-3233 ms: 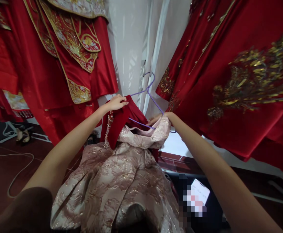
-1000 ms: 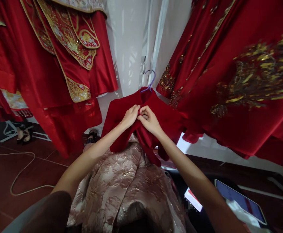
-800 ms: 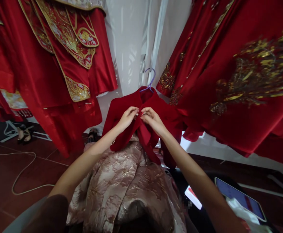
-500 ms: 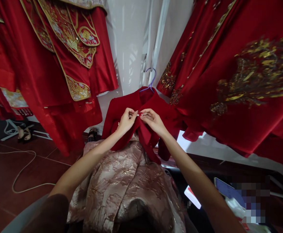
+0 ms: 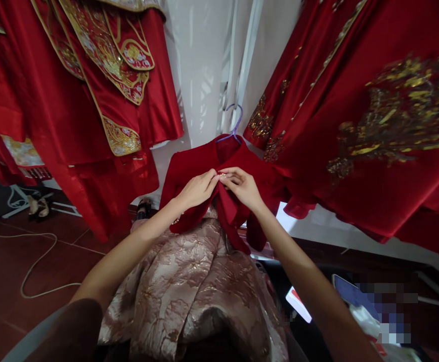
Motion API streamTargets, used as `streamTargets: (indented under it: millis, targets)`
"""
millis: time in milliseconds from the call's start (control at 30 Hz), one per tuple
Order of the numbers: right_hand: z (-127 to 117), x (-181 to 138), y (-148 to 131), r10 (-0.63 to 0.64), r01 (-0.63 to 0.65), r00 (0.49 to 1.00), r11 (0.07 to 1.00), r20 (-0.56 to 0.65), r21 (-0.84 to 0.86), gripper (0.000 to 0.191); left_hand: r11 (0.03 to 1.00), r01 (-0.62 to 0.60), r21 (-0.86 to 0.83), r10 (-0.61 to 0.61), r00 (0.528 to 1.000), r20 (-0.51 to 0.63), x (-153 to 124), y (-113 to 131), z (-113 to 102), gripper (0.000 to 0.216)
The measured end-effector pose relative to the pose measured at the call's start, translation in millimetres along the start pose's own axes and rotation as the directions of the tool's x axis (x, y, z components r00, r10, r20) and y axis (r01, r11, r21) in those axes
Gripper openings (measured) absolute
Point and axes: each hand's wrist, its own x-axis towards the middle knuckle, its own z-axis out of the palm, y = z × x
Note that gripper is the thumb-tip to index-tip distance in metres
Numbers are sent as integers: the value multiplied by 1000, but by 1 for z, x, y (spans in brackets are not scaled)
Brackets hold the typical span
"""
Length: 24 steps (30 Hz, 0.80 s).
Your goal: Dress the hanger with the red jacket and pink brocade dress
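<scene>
A red jacket (image 5: 187,163) with its front parted hangs on a purple hanger (image 5: 238,120) before me. My left hand (image 5: 200,188) is closed on the jacket's front edge, its fingertips pinching the cloth. My right hand (image 5: 242,186) pinches the same edge, and the two sets of fingertips meet. A small shiny spot, perhaps a button, shows between them; the fingers partly hide it. Below the jacket, a pink-gold brocade garment (image 5: 189,281) spreads over my lap.
Red embroidered garments (image 5: 125,136) hang at left, and a red gown with gold beadwork (image 5: 396,115) hangs at right. A pale cable (image 5: 56,246) loops over the tiled floor beside dark shoes (image 5: 38,208). A phone (image 5: 355,294) lies at lower right.
My left hand has turned so its back faces up, and its fingers have shifted right against the right fingertips. The right hand has barely moved.
</scene>
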Motion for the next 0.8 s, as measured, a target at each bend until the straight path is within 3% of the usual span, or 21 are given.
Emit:
streamTargets:
  millis: [233,467,800]
  targets:
    - [-1,-1,2,2,-3,1000,1000,-10,-16,38,998,-67,15,66,996,61,-1,-5,-1,21]
    - [-2,-2,-3,-65,66,998,984,10,-165,35,992,-96,85,91,994,55,3,-4,-8,18]
    - [-6,1,-2,-16,24,999,982,41,-186,29,989,-144,-19,145,987,71,2,-4,-8,17]
